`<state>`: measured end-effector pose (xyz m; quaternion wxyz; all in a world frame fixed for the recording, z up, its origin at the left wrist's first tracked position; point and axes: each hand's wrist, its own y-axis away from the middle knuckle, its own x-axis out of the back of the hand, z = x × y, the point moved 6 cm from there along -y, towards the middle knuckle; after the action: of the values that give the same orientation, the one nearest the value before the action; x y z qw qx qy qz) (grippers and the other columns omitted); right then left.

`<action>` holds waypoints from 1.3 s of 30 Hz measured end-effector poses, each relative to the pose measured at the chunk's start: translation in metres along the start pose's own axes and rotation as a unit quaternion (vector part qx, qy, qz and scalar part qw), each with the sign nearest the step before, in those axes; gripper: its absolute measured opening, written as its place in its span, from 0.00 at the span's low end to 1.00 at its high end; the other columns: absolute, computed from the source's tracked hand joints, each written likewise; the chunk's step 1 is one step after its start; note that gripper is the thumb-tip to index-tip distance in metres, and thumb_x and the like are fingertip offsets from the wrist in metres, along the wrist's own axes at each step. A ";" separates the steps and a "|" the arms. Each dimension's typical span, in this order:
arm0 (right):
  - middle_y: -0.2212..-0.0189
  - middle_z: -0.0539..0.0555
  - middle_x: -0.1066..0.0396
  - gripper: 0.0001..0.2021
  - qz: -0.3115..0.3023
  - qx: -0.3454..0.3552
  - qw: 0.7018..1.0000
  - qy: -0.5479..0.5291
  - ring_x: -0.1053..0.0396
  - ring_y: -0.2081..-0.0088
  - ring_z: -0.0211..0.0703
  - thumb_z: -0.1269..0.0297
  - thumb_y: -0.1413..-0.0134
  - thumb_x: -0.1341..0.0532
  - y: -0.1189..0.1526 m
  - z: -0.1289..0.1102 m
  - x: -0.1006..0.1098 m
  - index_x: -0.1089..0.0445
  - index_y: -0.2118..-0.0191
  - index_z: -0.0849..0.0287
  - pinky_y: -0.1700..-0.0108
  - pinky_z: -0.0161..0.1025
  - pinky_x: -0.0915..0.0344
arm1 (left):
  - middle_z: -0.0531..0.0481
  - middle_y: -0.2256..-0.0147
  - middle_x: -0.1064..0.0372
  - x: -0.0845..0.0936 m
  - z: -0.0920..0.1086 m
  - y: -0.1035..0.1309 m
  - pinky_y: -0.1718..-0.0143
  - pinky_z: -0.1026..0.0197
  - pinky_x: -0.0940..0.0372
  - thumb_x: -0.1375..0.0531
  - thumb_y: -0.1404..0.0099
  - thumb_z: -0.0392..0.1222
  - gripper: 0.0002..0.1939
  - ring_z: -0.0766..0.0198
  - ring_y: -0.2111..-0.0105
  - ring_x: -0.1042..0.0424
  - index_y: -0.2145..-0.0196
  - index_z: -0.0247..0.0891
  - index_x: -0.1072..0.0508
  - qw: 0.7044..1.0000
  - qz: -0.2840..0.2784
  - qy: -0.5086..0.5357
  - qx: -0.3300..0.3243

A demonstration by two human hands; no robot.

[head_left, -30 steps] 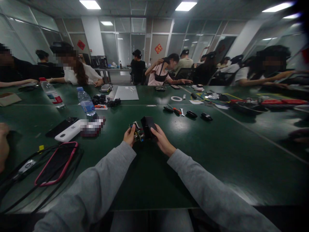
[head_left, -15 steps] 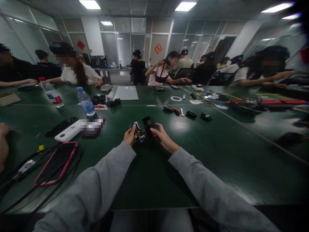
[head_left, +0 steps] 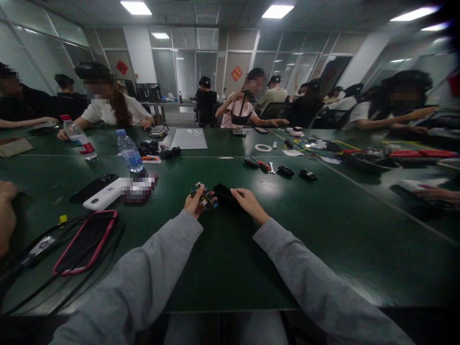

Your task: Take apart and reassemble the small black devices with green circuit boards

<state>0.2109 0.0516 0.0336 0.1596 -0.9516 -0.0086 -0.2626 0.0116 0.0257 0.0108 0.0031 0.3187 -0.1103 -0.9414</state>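
Observation:
My left hand is closed on a small circuit board with metal and blue parts on it. Just to the right of the board, my right hand grips a black plastic case by its right side, thumb on top. The case is dark, so its inner side is hard to make out. Board and case are held close together above the green table; whether they touch I cannot tell.
On the left lie a pink-edged phone, black cables, a white power bank and a water bottle. Beyond my hands are a screwdriver, a small wrench and black shells. A co-worker's hand rests at the left edge.
The black case has turned in my right hand, so its window-like opening no longer shows. The circuit board has tilted in my left hand. Both hands stay in nearly the same place.

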 end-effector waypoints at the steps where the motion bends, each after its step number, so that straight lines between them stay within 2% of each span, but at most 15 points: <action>1: 0.64 0.56 0.29 0.15 0.012 0.001 1.000 0.006 0.33 0.60 0.48 0.52 0.44 0.43 0.000 0.000 0.003 0.27 0.64 0.59 0.51 0.48 0.39 | 0.42 0.65 0.26 -0.001 0.001 0.001 0.66 0.51 0.29 0.34 0.49 0.50 0.23 0.53 0.67 0.24 0.61 0.36 0.36 1.000 -0.003 0.003 0.000; 4: 0.59 0.59 0.33 0.16 0.103 0.037 0.993 0.045 0.38 0.54 0.51 0.55 0.42 0.46 0.006 -0.016 0.017 0.30 0.57 0.61 0.47 0.53 0.44 | 0.42 0.63 0.26 -0.005 0.004 0.004 0.65 0.54 0.30 0.34 0.49 0.49 0.23 0.55 0.66 0.24 0.60 0.37 0.36 1.000 -0.013 0.023 0.001; 6: 0.55 0.60 0.36 0.16 0.167 0.105 0.977 0.086 0.41 0.51 0.51 0.58 0.41 0.47 0.018 -0.042 0.021 0.34 0.51 0.61 0.44 0.54 0.47 | 0.42 0.61 0.27 -0.009 0.007 0.006 0.66 0.56 0.30 0.35 0.48 0.49 0.23 0.56 0.65 0.25 0.58 0.38 0.36 0.999 -0.021 0.037 0.004; 7: 0.53 0.60 0.38 0.17 0.179 0.147 0.967 0.107 0.43 0.49 0.51 0.60 0.40 0.48 0.026 -0.058 0.018 0.36 0.49 0.60 0.44 0.54 0.48 | 0.43 0.61 0.27 -0.012 0.008 0.007 0.66 0.57 0.31 0.35 0.47 0.50 0.23 0.57 0.65 0.25 0.58 0.38 0.36 0.999 -0.024 0.043 0.006; 8: 0.51 0.59 0.40 0.18 0.171 0.188 0.959 0.125 0.44 0.47 0.51 0.61 0.40 0.47 0.033 -0.074 0.013 0.39 0.46 0.58 0.43 0.53 0.48 | 0.43 0.61 0.28 -0.014 0.010 0.009 0.67 0.58 0.31 0.36 0.47 0.50 0.22 0.58 0.65 0.25 0.57 0.38 0.36 0.998 -0.025 0.050 0.007; 10: 0.46 0.58 0.45 0.22 0.109 0.252 0.948 0.158 0.48 0.44 0.52 0.63 0.42 0.46 0.046 -0.101 -0.005 0.44 0.41 0.55 0.41 0.53 0.49 | 0.45 0.62 0.28 -0.019 0.013 0.012 0.67 0.60 0.32 0.37 0.45 0.49 0.21 0.61 0.66 0.26 0.57 0.38 0.36 0.998 -0.015 0.068 -0.002; 13: 0.40 0.57 0.56 0.30 0.017 0.300 0.930 0.209 0.54 0.40 0.55 0.67 0.44 0.45 0.058 -0.121 -0.032 0.53 0.36 0.51 0.40 0.54 0.50 | 0.50 0.64 0.30 -0.025 0.016 0.020 0.66 0.61 0.33 0.38 0.44 0.47 0.20 0.65 0.68 0.28 0.56 0.40 0.38 0.995 0.007 0.088 -0.038; 16: 0.39 0.58 0.60 0.36 -0.010 0.301 0.923 0.238 0.56 0.39 0.56 0.72 0.46 0.46 0.059 -0.118 -0.044 0.61 0.34 0.53 0.41 0.55 0.49 | 0.53 0.63 0.32 -0.034 0.014 0.026 0.66 0.62 0.34 0.38 0.45 0.48 0.22 0.66 0.67 0.28 0.55 0.44 0.41 0.995 -0.001 0.078 -0.065; 22: 0.40 0.60 0.58 0.38 0.013 0.274 0.934 0.227 0.53 0.40 0.55 0.74 0.47 0.48 0.051 -0.105 -0.038 0.66 0.34 0.54 0.42 0.55 0.46 | 0.53 0.57 0.33 -0.044 0.007 0.032 0.61 0.60 0.33 0.37 0.44 0.47 0.24 0.66 0.62 0.29 0.54 0.46 0.45 0.997 -0.038 0.052 -0.052; 26: 0.42 0.60 0.52 0.36 0.048 0.251 0.954 0.156 0.51 0.41 0.51 0.73 0.46 0.46 0.047 -0.101 -0.031 0.63 0.35 0.56 0.40 0.51 0.47 | 0.48 0.52 0.35 -0.051 0.018 0.038 0.54 0.60 0.35 0.36 0.45 0.42 0.22 0.64 0.56 0.31 0.55 0.42 0.41 0.994 -0.067 0.028 -0.077; 31: 0.44 0.59 0.45 0.28 0.098 0.169 0.981 0.012 0.44 0.44 0.49 0.62 0.42 0.45 0.034 -0.084 -0.014 0.53 0.38 0.58 0.40 0.49 0.47 | 0.46 0.51 0.36 -0.058 0.032 0.049 0.50 0.56 0.39 0.38 0.43 0.43 0.15 0.63 0.56 0.30 0.58 0.40 0.36 0.994 -0.087 -0.008 -0.063; 35: 0.49 0.58 0.38 0.27 0.141 0.118 0.982 -0.047 0.39 0.48 0.49 0.56 0.47 0.39 0.023 -0.071 0.008 0.43 0.43 0.59 0.44 0.46 0.43 | 0.46 0.49 0.37 -0.048 0.042 0.043 0.48 0.55 0.40 0.38 0.43 0.44 0.16 0.60 0.54 0.30 0.58 0.41 0.34 0.992 -0.074 -0.032 -0.093; 39: 0.55 0.55 0.33 0.26 0.099 0.113 0.988 -0.021 0.35 0.54 0.48 0.58 0.51 0.36 0.015 -0.065 0.013 0.37 0.46 0.56 0.47 0.45 0.41 | 0.45 0.46 0.40 -0.024 0.040 0.018 0.48 0.55 0.42 0.38 0.44 0.47 0.19 0.58 0.52 0.32 0.55 0.43 0.35 0.986 -0.056 -0.086 -0.134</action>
<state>0.1910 0.0160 0.0885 0.2913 -0.9289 0.0530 -0.2223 0.0053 0.0178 0.0596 -0.0163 0.2393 0.0351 -0.9702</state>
